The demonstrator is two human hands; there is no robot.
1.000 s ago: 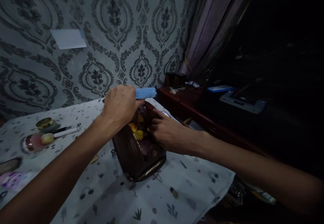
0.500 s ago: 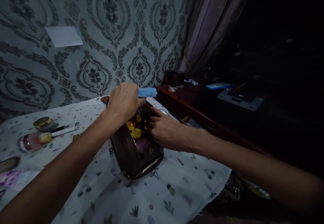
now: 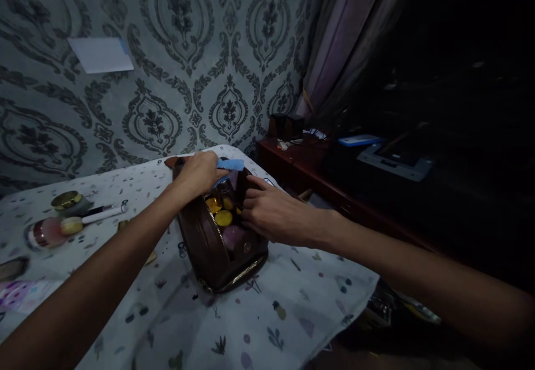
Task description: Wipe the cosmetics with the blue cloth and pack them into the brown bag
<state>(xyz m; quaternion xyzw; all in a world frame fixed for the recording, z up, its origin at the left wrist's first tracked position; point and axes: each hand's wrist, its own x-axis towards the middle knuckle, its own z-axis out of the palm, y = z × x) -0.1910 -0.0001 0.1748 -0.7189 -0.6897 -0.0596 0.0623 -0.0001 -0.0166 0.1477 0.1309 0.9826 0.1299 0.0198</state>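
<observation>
Brown leather-look material makes up the handbag I am watching from my end; it stands unzipped near the middle of the white patterned tablecloth, its mouth turned up toward my camera. The left hand is over the far end of that opening, fingers closed around a light-blue cloth, one end of which sticks out past the knuckles. The right hand is at the bag's right edge, fingers bent inward with the index finger straighter than the others; the other fingertips are hidden from me, so I cannot tell whether they grip anything. Inside the bag I make out a round yellow item and, nearer to me, a pinkish-purple item. A gold-toned zip runs along the near edge. Off to the left on the cloth I see a gold-lidded jar, a pink jar and a white-handled brush, close together. A dark red desk stands beyond the table's right side.
</observation>
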